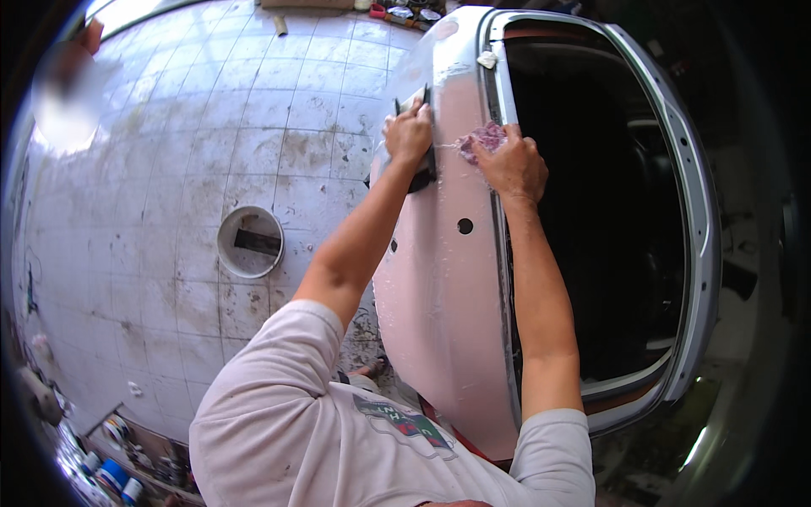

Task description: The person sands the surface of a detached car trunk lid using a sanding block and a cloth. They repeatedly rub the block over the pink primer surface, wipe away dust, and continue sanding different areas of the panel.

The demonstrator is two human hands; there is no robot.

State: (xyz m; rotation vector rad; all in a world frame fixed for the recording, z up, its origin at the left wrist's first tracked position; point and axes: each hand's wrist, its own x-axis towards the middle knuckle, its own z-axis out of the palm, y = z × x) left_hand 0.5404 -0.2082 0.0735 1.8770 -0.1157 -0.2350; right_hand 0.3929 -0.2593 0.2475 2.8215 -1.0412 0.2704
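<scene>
My left hand [408,133] grips a pale flat block with dark edges [414,101] against the outer side of the car body panel [448,313], which is mostly dull pink with paler patches and wet streaks. My right hand [515,169] holds a crumpled pink-purple rag [479,138] on that panel, beside the rim of the large dark window opening [608,220]. A round hole [465,226] shows in the pink surface between my forearms. A small white lump [487,60] rests on the window rim above the rag. My left hand partly hides the block.
A pale, stained tiled floor [152,220] spreads to my left, with a round bucket [227,262] holding a dark flat piece. Assorted cans [110,477] crowd the lower left. Tools and other small items [404,14] lie along the floor's far edge.
</scene>
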